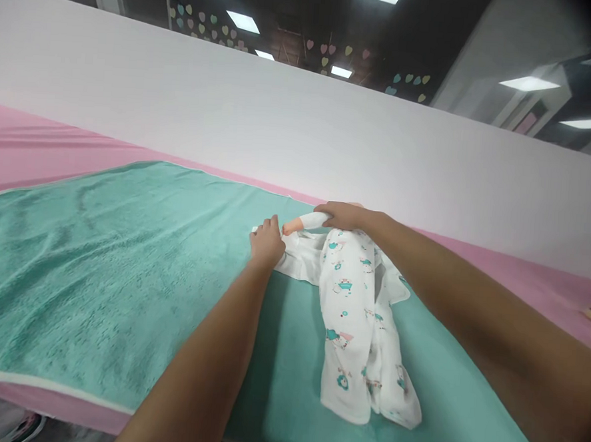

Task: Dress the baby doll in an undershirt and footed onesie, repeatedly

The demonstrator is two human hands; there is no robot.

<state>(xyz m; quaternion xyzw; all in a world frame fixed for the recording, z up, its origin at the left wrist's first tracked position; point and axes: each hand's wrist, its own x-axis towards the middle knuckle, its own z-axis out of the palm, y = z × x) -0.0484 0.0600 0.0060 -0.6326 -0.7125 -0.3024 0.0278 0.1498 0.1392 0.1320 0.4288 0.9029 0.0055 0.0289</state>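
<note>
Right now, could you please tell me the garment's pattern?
Head view: the garment is white with small, mostly teal motifs.

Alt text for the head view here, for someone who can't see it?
A person's left hand grasps the end of plain white cloth beside a printed white garment, while the right hand lies on the white sleeve of a small doll-like arm. Beneath is a green towel over pink sheeting.

Both arms (212,349) reach forward, the hands (268,245) (346,216) curled.

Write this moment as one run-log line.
left hand: holding sleeve of printed white garment | right hand: around doll's arm | garment: lower end on teal towel
</note>
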